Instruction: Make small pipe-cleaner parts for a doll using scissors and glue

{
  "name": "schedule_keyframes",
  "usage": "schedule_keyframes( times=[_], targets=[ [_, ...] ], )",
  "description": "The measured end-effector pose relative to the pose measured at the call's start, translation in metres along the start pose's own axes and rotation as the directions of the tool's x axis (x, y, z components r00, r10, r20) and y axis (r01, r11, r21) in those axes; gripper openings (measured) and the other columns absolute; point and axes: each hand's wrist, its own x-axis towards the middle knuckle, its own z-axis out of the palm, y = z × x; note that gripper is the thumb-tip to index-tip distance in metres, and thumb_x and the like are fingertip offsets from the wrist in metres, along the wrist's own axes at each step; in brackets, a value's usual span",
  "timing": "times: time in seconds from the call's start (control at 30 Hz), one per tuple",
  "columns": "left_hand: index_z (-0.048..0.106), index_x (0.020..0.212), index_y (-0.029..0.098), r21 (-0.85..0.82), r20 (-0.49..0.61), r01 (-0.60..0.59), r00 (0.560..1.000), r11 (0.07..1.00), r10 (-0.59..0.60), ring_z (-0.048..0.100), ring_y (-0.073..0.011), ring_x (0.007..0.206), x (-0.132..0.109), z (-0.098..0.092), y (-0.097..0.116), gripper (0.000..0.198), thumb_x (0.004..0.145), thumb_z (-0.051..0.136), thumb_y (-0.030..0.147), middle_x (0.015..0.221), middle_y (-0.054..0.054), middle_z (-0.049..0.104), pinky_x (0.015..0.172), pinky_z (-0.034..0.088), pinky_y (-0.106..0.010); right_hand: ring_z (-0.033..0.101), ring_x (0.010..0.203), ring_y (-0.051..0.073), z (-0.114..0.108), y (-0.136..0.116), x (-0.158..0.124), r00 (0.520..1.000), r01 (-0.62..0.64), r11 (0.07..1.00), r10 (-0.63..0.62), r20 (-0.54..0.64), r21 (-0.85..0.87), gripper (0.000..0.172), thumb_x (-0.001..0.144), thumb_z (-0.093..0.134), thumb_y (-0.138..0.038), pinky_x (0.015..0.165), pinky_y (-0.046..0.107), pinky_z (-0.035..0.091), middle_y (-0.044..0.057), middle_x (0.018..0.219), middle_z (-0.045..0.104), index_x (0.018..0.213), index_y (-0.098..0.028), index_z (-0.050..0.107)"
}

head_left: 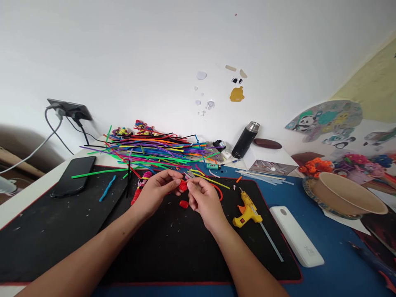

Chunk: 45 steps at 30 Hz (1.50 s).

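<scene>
Both my hands meet over the black mat (173,243). My left hand (157,187) and my right hand (202,199) are closed in pinches on a small red pipe-cleaner piece (183,186) held between them. Its tail curves away as a red loop (219,190) behind my right hand. A second small red piece (184,203) lies on the mat just below my fingers. A red twisted figure (140,186) lies left of my left hand.
A heap of coloured pipe cleaners (151,150) fills the back of the table. A yellow glue gun (247,210) and white power bank (296,235) lie to the right, a black phone (74,175) to the left. A black flask (245,140), white box (269,161) and bowl (349,194) stand at back right.
</scene>
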Motion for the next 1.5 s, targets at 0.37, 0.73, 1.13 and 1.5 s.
schedule_keyframes(
  times=[0.37, 0.73, 1.13, 1.5],
  targets=[
    [0.074, 0.096, 0.017, 0.030, 0.005, -0.006, 1.000, 1.000, 0.006, 0.066, -0.0144, 0.064, -0.0008, 0.0012, -0.0001, 0.032, 0.080, 0.087, 0.041, 0.076, -0.001, 0.073, 0.064, 0.053, -0.027, 0.041, 0.041, 0.007, 0.0007, 0.0000, -0.0002, 0.999, -0.037, 0.999, 0.037, 0.026, -0.024, 0.040, 0.081, 0.077, -0.054, 0.041, 0.019, 0.023, -0.009, 0.053, 0.053, 0.096, -0.020, 0.061],
    [0.073, 0.097, 0.018, 0.171, -0.100, -0.117, 0.986, 0.978, 0.135, 0.062, -0.0137, 0.067, -0.0021, 0.0012, 0.0021, 0.029, 0.083, 0.083, 0.041, 0.081, 0.000, 0.070, 0.063, 0.051, -0.026, 0.041, 0.041, 0.007, 0.0031, 0.0035, -0.0017, 0.998, -0.028, 0.998, 0.030, 0.056, -0.050, 0.040, 0.086, 0.073, -0.058, 0.041, 0.020, 0.027, -0.008, 0.054, 0.053, 0.089, -0.021, 0.060],
    [0.071, 0.101, 0.018, 0.183, -0.032, -0.107, 0.993, 0.977, 0.115, 0.068, -0.0150, 0.066, -0.0028, 0.0020, 0.0009, 0.030, 0.084, 0.082, 0.039, 0.078, 0.000, 0.071, 0.065, 0.056, -0.028, 0.041, 0.042, 0.007, -0.0001, 0.0043, -0.0006, 0.998, 0.018, 0.997, -0.013, 0.063, -0.074, 0.030, 0.089, 0.070, -0.048, 0.042, 0.021, 0.026, -0.008, 0.051, 0.051, 0.082, -0.021, 0.060],
    [0.071, 0.097, 0.018, 0.181, -0.001, -0.098, 0.995, 0.979, 0.100, 0.068, -0.0148, 0.064, -0.0018, 0.0011, -0.0004, 0.032, 0.082, 0.085, 0.043, 0.075, 0.000, 0.071, 0.064, 0.057, -0.027, 0.038, 0.040, 0.007, 0.0000, 0.0043, 0.0010, 0.996, -0.054, 0.997, 0.050, 0.073, 0.048, 0.035, 0.082, 0.077, -0.050, 0.040, 0.021, 0.020, -0.009, 0.048, 0.049, 0.078, -0.021, 0.057]
  ],
)
